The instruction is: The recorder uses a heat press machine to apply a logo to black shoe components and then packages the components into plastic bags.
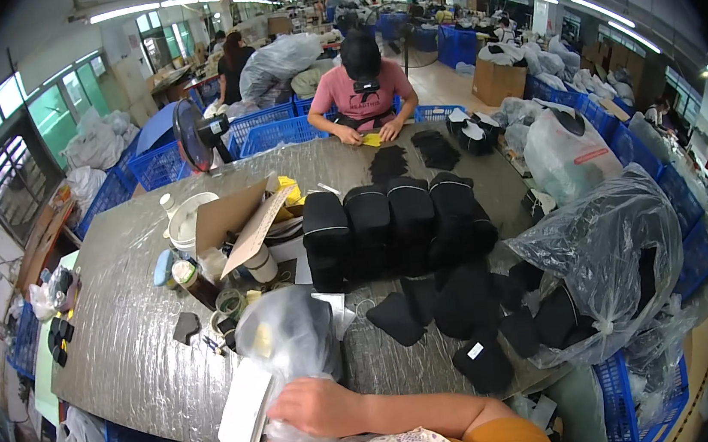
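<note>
Right hand [317,406], fingers curled onto clear plastic bag [289,340] at near table [124,331] edge. Bag's long axis runs up-away from hand, w/ white sheets [244,409] just left. Left hand not visible; black caps [397,216] lie beyond.

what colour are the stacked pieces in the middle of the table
Black: the stacked pieces stand in a row of piles mid-table, seen in the head view.
</note>
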{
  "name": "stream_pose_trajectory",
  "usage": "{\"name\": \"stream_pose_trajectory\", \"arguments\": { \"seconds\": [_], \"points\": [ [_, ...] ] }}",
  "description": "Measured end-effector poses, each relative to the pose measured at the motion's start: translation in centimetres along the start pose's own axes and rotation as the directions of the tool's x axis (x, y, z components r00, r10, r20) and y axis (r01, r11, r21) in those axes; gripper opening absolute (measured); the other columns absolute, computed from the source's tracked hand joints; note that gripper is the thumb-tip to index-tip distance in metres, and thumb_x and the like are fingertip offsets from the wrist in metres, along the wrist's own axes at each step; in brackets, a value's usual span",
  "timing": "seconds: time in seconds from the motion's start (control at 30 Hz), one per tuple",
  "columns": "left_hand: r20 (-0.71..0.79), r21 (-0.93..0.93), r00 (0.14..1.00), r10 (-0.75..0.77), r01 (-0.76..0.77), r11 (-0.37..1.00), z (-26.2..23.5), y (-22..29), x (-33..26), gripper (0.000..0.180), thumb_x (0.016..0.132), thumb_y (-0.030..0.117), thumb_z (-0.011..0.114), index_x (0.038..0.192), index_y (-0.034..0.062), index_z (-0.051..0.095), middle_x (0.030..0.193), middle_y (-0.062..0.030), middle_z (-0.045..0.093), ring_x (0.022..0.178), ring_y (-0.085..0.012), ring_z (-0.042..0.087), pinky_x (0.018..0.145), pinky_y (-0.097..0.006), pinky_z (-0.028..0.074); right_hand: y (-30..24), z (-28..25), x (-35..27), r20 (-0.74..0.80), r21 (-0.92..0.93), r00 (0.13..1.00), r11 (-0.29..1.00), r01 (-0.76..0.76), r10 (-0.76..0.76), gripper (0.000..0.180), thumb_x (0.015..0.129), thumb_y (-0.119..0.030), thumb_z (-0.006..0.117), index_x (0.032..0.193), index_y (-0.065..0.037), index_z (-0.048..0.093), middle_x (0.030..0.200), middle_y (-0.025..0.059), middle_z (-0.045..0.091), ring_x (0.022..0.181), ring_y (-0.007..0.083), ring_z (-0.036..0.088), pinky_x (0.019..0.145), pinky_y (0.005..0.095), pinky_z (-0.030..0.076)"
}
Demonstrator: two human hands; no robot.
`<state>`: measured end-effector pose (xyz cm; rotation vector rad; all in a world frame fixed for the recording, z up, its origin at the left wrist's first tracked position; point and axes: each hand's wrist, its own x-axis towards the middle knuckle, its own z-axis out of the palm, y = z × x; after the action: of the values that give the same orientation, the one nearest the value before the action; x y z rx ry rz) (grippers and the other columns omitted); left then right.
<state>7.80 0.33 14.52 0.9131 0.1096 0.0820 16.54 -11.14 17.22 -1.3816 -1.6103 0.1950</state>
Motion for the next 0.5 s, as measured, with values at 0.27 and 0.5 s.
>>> {"name": "stream_pose_trajectory", "arguments": {
  "seconds": [0.27,0.5],
  "points": [
    [-0.011,0.180,0.999,-0.051,0.052,0.982,-1.2,0.2,0.8,0.032,0.081,0.012,0.056,0.112,0.0035,0.056,0.101,-0.0108,0.062,0.094,-0.0184,0.057,0.082,-0.029,0.045,7.0,-6.8,-2.4,-0.032,0.102,0.942,0.939,-0.329,0.334,0.118,0.051,-0.038,0.082,0.141,-0.010,0.011,0.142,0.0177,0.020,0.130,0.0375,0.019,0.107,0.0428,0.016],
    [0.038,0.405,0.998,-0.054,0.034,0.913,-3.1,3.3,3.3,0.032,0.080,0.012,0.056,0.112,0.0039,0.057,0.101,-0.0104,0.062,0.094,-0.0181,0.058,0.082,-0.028,0.045,8.1,-4.5,0.8,0.199,0.418,0.914,0.812,-0.406,0.354,0.048,0.066,-0.015,0.073,0.109,-0.001,0.055,0.095,0.0093,0.062,0.091,0.0173,0.057,0.084,0.0307,0.041]
  ]
}}
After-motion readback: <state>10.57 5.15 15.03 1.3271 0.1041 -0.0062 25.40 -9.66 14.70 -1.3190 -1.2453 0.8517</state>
